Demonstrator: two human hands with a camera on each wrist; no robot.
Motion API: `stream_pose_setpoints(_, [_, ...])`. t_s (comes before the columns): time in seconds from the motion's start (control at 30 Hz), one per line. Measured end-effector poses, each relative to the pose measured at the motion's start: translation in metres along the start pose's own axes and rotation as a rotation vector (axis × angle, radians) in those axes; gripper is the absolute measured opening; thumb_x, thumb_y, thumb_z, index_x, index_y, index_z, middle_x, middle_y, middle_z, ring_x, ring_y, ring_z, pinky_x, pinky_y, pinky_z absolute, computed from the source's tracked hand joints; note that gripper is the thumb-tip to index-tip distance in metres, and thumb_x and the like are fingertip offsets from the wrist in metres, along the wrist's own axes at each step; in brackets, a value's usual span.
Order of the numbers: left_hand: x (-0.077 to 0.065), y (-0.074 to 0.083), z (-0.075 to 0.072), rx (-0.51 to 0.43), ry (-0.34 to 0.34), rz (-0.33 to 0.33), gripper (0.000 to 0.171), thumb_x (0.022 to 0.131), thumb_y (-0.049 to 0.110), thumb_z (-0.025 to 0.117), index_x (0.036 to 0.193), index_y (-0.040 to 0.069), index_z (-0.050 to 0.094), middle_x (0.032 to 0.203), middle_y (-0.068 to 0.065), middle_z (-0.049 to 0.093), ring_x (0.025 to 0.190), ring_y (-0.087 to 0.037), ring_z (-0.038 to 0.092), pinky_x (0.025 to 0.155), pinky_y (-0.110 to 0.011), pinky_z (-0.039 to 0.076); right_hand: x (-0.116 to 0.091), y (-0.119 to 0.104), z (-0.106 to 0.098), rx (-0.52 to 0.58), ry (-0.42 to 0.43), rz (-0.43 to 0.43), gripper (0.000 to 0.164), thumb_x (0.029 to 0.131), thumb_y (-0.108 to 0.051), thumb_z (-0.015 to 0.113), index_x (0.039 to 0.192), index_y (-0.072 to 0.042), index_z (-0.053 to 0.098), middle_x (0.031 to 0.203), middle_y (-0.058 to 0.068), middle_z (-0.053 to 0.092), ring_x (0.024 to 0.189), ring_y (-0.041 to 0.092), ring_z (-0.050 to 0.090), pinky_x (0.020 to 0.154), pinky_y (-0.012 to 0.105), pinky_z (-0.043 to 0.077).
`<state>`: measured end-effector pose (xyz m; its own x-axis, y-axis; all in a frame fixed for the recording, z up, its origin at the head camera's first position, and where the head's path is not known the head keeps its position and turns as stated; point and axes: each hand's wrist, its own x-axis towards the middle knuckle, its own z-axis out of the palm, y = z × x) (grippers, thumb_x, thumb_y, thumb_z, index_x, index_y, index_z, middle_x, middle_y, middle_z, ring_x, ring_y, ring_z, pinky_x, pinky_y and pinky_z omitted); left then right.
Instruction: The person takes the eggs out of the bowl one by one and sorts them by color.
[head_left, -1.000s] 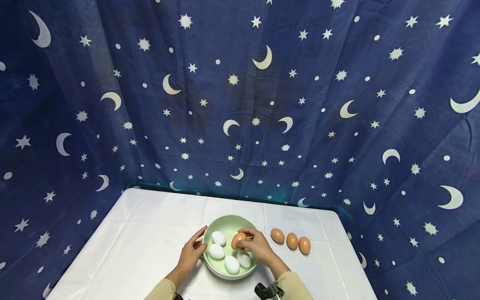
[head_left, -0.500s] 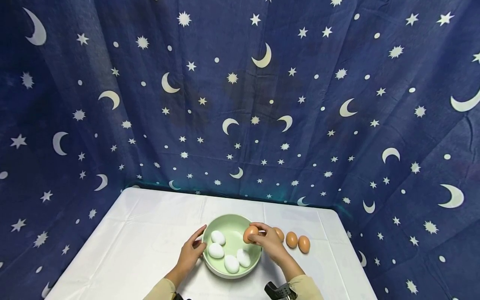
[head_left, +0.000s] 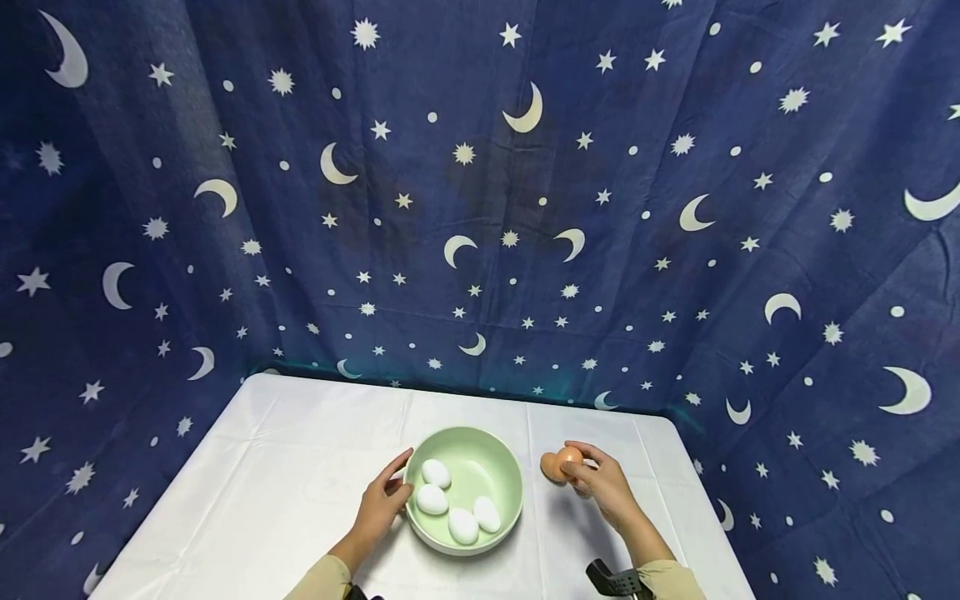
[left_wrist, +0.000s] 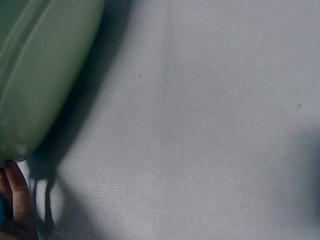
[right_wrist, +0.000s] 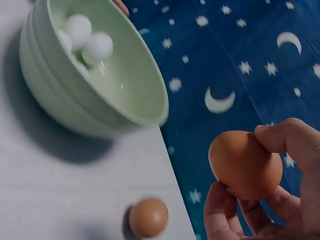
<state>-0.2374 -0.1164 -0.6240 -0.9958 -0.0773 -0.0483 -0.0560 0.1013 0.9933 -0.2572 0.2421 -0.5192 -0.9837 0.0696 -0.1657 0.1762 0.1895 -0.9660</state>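
Note:
A pale green bowl stands on the white-covered table, with several white eggs in its left and front part. My left hand rests against the bowl's left side, thumb and fingers spread along the wall. To the right of the bowl, my right hand pinches a brown egg between thumb and fingertips, raised over the table. Another brown egg lies just left of the held one in the head view. My right hand mostly hides what lies behind it there.
The white tablecloth reaches to the table's far edge. A dark blue curtain with moons and stars hangs around the back and sides. A black strap sits at my right wrist.
My right hand has lifted the brown egg out of the bowl and carried it right, over to the brown eggs on the table. The left hand has stayed at the bowl.

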Motion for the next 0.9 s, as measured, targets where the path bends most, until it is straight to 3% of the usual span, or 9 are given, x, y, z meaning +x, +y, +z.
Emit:
stream_pose_setpoints(0.2, [0.003,-0.003,0.0,0.016,0.007,0.001,0.059,0.089,0.006,0.062,0.145,0.018,0.05,0.147,-0.012,0.048,0.111,-0.028,0.06,0.066,-0.024,0.054,0.002,0.011,-0.035,-0.033,0.052,0.034,0.053,0.09,-0.011,0.068,0.139,0.002,0.051,0.126,0.017,0.047,0.08,0.011,0.061,0.065,0.022,0.052])
stream_pose_setpoints(0.37, [0.003,-0.004,0.002,0.043,0.013,-0.012,0.06,0.088,0.007,0.062,0.146,0.018,0.05,0.148,-0.012,0.048,0.111,-0.027,0.06,0.065,-0.023,0.053,0.004,0.022,-0.058,-0.009,0.106,0.051,0.059,0.091,-0.015,0.068,0.142,0.005,0.044,0.132,0.017,0.044,0.09,0.004,0.058,0.079,0.022,0.055])
stream_pose_setpoints(0.53, [0.001,0.0,0.001,0.02,0.012,-0.014,0.06,0.088,0.006,0.062,0.145,0.019,0.05,0.148,-0.011,0.048,0.11,-0.025,0.059,0.064,-0.023,0.053,0.007,0.029,-0.076,0.011,0.121,0.066,0.064,0.092,-0.016,0.067,0.145,0.007,0.039,0.136,0.019,0.044,0.09,-0.004,0.056,0.083,0.02,0.054])
stream_pose_setpoints(0.67, [-0.006,0.016,-0.001,0.006,-0.002,-0.019,0.059,0.088,0.004,0.061,0.145,0.016,0.051,0.147,-0.013,0.048,0.109,-0.027,0.059,0.065,-0.024,0.054,0.011,0.034,-0.09,-0.048,0.139,0.082,0.068,0.092,-0.02,0.069,0.146,0.007,0.038,0.13,0.018,0.05,0.086,-0.006,0.056,0.081,0.018,0.054])
stream_pose_setpoints(0.77, [-0.005,0.014,-0.001,0.011,-0.008,-0.013,0.058,0.089,0.005,0.061,0.145,0.017,0.051,0.147,-0.013,0.048,0.107,-0.026,0.06,0.066,-0.026,0.055,0.015,0.039,-0.1,-0.09,0.165,0.091,0.068,0.091,-0.02,0.07,0.144,0.008,0.039,0.117,0.01,0.056,0.083,-0.005,0.055,0.077,0.017,0.054])
stream_pose_setpoints(0.9, [0.001,-0.001,0.001,0.014,-0.002,-0.003,0.058,0.089,0.007,0.061,0.145,0.02,0.051,0.147,-0.011,0.048,0.105,-0.023,0.061,0.066,-0.026,0.055,0.019,0.045,-0.11,-0.117,0.172,0.101,0.067,0.091,-0.018,0.07,0.143,0.011,0.039,0.11,0.005,0.058,0.081,-0.004,0.056,0.074,0.016,0.053])
